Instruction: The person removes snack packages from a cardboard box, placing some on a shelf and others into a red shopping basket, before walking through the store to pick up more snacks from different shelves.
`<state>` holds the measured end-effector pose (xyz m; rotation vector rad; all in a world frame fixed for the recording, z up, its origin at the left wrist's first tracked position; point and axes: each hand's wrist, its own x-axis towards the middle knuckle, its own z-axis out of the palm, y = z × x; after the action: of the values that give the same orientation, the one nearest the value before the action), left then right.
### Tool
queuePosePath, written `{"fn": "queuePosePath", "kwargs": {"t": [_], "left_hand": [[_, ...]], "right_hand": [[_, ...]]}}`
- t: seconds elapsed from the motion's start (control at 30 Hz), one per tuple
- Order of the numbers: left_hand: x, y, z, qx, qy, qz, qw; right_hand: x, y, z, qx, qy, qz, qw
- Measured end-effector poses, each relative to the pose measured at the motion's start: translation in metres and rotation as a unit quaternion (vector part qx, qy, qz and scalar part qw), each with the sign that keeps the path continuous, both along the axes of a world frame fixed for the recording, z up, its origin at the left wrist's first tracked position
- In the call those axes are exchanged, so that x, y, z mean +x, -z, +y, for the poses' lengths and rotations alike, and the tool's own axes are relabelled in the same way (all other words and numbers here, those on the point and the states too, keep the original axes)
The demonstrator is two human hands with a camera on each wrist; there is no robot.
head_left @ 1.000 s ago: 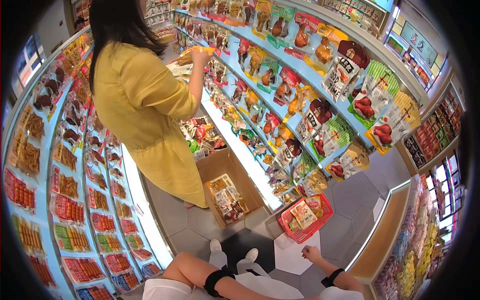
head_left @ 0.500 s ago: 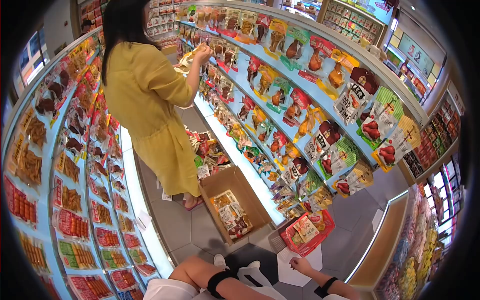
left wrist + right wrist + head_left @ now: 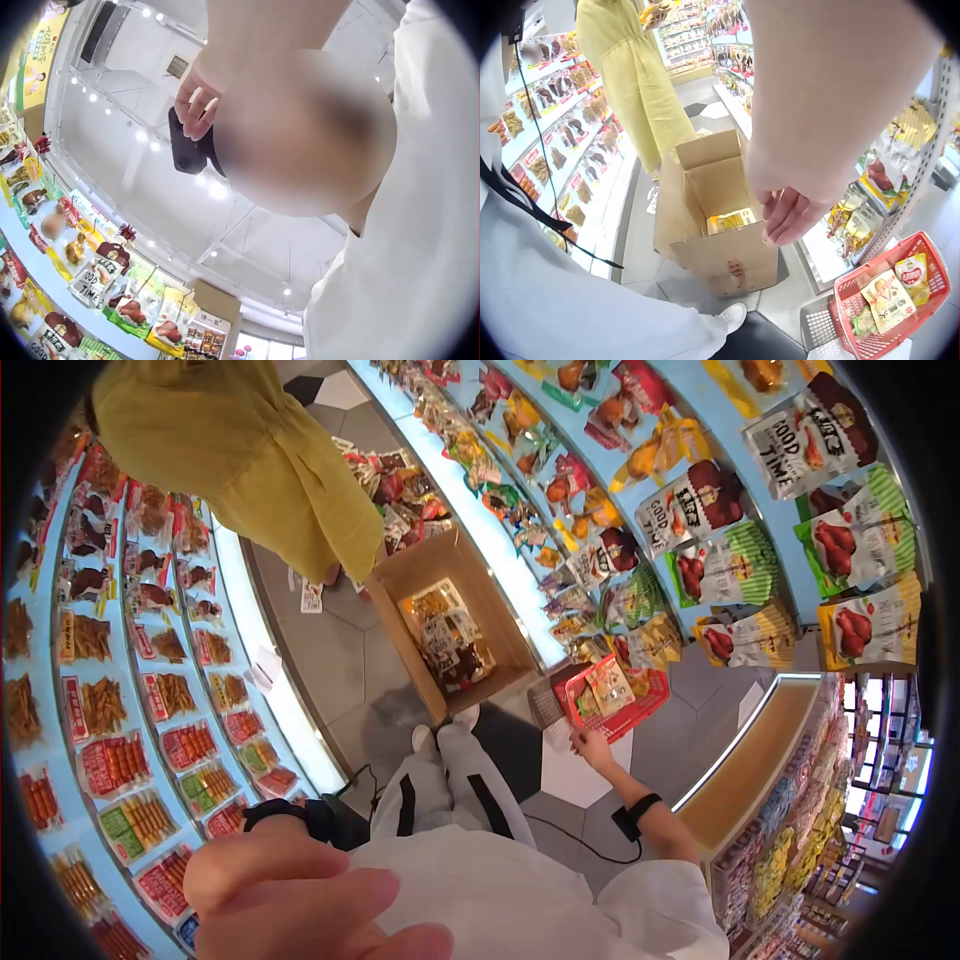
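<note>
My left hand [image 3: 300,890] is large and close to the lens in the head view, fingers loosely bent, with no object visible in them. In the left wrist view, the hand [image 3: 199,105] is raised beside a dark device [image 3: 187,146]; contact is unclear. My right hand [image 3: 592,745] hangs near the red basket [image 3: 640,715], fingers loosely curled and holding nothing. In the right wrist view, this hand [image 3: 791,214] overlaps the edge of the open cardboard box [image 3: 727,259]. Packets [image 3: 445,630] lie inside the box. The basket [image 3: 844,307] contains several packs [image 3: 889,300].
A person in a yellow dress [image 3: 240,460] stands beyond the box at the left. Shelves of packaged snacks [image 3: 135,750] line the left, and hanging packs [image 3: 700,510] fill the right. A loose pile of packets [image 3: 390,490] lies behind the box. A cable [image 3: 580,840] trails nearby.
The head view has tilted downward. My left hand has come up close to the lens. The person in yellow now shows only in part at the upper left.
</note>
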<state>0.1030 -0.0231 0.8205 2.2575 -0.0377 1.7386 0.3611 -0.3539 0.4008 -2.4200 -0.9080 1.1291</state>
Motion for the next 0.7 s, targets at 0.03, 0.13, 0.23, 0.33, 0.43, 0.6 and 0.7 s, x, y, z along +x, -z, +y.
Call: {"fn": "queuePosePath", "kwargs": {"t": [0.03,0.13,0.23,0.33,0.43,0.6,0.7], "left_hand": [[0.003,0.019,0.002,-0.044,0.003,-0.033,0.999],[-0.036,0.036,0.019,-0.199,0.117,0.161,0.960],[-0.011,0.005,0.028,-0.382,0.104,0.363,0.844],[0.015,0.023,0.105,-0.283,0.349,0.435,0.780],[0.021,0.041,0.119,-0.250,0.321,0.338,0.849],[0.043,0.123,0.124,-0.337,-0.053,0.220,0.914],[0.047,0.211,0.147,-0.437,-0.061,0.352,0.825]], "right_hand": [[0.006,0.029,0.000,-0.004,-0.021,-0.017,1.000],[-0.001,0.033,0.051,0.058,0.012,0.022,0.998],[-0.014,0.045,0.096,0.050,0.006,0.076,0.996],[-0.021,0.065,0.136,0.066,0.047,0.119,0.990],[-0.035,0.074,0.151,0.045,0.037,0.119,0.991],[-0.051,0.105,0.156,0.018,0.176,0.134,0.975],[-0.069,0.147,0.153,-0.043,0.167,0.104,0.980]]}}
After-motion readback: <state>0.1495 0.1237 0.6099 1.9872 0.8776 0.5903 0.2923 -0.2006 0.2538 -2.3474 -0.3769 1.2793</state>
